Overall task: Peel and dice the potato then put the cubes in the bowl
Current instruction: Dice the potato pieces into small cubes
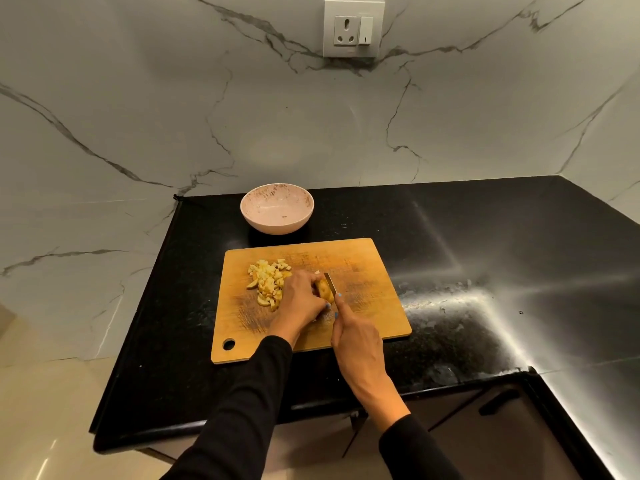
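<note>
Black glossy counter; on it wooden cutting board, pink bowl just behind board

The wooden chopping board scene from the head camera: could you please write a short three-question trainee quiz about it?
1. True or false: the pale pink bowl already holds potato cubes.
2. Which hand holds the steel knife: A left, B right?
3. Fill in: the pile of yellow diced potato lies on the rectangular wooden chopping ____.

Key: 1 false; 2 B; 3 board.
</note>
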